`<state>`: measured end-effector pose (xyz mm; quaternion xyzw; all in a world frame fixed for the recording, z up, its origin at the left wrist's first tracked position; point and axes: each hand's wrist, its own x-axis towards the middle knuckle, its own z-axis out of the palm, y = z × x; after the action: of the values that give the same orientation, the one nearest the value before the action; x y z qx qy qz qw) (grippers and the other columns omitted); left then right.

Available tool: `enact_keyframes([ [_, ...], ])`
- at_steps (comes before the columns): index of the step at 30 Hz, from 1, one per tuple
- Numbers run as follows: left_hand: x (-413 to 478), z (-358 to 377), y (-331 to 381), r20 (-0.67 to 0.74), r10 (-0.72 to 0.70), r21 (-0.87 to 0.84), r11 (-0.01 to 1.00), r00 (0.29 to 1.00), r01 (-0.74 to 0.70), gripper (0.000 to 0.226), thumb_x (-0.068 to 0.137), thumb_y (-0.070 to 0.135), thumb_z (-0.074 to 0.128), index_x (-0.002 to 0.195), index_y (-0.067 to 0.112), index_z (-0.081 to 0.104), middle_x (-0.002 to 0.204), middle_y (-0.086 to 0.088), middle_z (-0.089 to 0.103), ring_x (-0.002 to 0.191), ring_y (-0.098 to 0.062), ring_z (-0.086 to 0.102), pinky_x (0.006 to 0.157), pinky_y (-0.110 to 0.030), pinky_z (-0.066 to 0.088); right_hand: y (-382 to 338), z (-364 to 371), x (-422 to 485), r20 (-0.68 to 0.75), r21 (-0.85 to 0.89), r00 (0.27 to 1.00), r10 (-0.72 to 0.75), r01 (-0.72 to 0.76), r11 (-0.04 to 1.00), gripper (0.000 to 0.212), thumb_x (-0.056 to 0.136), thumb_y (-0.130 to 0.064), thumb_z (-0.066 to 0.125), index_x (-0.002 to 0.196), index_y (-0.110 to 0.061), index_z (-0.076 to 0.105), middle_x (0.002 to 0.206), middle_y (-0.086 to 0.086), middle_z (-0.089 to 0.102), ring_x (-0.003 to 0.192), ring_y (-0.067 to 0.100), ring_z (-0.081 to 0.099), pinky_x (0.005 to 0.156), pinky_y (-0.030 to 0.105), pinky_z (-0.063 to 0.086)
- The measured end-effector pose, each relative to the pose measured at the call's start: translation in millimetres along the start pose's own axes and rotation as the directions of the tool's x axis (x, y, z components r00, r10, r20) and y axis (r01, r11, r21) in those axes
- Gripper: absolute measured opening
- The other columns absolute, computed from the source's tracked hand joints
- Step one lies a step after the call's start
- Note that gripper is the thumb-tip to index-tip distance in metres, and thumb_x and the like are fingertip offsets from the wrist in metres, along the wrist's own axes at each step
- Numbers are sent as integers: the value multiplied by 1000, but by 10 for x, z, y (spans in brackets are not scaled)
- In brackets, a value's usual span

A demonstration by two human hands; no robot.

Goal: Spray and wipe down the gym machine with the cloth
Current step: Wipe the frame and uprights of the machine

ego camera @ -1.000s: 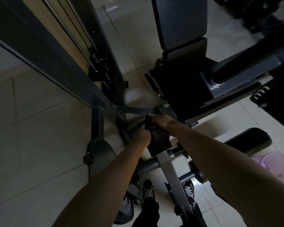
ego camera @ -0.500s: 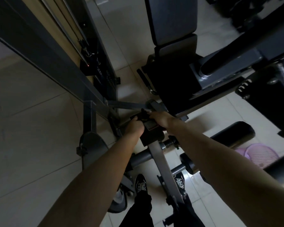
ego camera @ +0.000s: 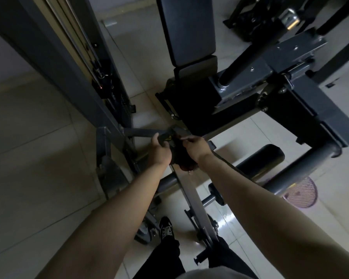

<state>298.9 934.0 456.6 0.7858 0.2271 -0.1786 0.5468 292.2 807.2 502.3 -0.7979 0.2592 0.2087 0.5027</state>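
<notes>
Nearest to the camera, between the person's legs and the shoe (ego camera: 165,227), a flat grey bar (ego camera: 193,198) of the gym machine (ego camera: 141,132) rises from the floor. Its long axis runs away from the person and leans a little to the left, and its far end points at the two hands.

At that far end sits a black block (ego camera: 167,137) with a small yellow label. The left hand (ego camera: 161,151) is on the left side of this block, thumb up and fingers curled over its edge, so it seems to hold the block steady. The right hand (ego camera: 196,148) is just beside it on the right, knuckles up, fingers bent and pointing left. Under its palm hangs a dark bunched cloth (ego camera: 187,166), touching the top of the bar. The light is poor, but the fingers appear closed on the cloth. I see no spray bottle.

So the cloth lies under the right hand, which is the nearer hand to it, and the unwiped length of the bar goes from there back toward the person. I judge the coming move is a pull of the cloth along this axis, down the bar.

Further right lies a black foam roller (ego camera: 260,158), crosswise to the bar. Beyond the hands stands the dark back pad (ego camera: 187,31), its length pointing away.
</notes>
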Motion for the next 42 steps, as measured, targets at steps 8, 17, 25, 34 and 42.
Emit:
enact_keyframes([
  [8, -585, 34, -246, -122, 111, -111, 986, 986, -125, 41, 106, 22, 48, 146, 23, 44, 143, 1, 48, 122, -12, 51, 79, -11, 42, 723, 86, -504, -110, 299, 988, 113, -75, 951, 19, 98, -31, 55, 97, -20, 71, 102, 11, 70, 97, 29, 66, 91, 46, 55],
  [17, -1678, 880, -1019, -36, 38, -212, 976, 999, -45, 38, 103, 32, 55, 140, 36, 52, 131, 10, 49, 122, -17, 52, 103, -43, 51, 1594, -34, -873, 151, 652, 981, 123, -192, 733, 28, 99, -6, 48, 114, -14, 70, 110, 13, 71, 102, 30, 66, 83, 39, 59],
  [25, -1907, 992, -1171, -183, -105, -344, 938, 978, 37, 26, 106, 15, 50, 131, 20, 52, 116, -2, 58, 89, -5, 58, 55, -12, 50, 1904, -44, -953, 240, 421, 968, -72, -37, 906, 32, 98, 1, 51, 114, -20, 69, 119, 7, 63, 101, 24, 64, 76, 32, 61],
  [34, -1359, 941, -1117, -386, 4, -282, 951, 923, -122, 34, 103, 25, 55, 137, 20, 54, 125, -3, 61, 114, -23, 60, 92, -39, 55, 1869, 231, -440, 70, 151, 937, -342, 329, 932, 34, 101, -9, 51, 133, -20, 57, 121, -4, 51, 108, 13, 54, 88, 21, 45],
  [42, -558, 921, -1132, -249, 245, -63, 961, 937, -268, 35, 105, 14, 49, 140, 15, 57, 148, 1, 43, 128, -14, 47, 99, -11, 39, 1625, 499, 135, -40, -10, 789, -613, 613, 790, 40, 100, -4, 49, 139, -7, 54, 130, 11, 56, 114, 11, 50, 101, 19, 41],
])
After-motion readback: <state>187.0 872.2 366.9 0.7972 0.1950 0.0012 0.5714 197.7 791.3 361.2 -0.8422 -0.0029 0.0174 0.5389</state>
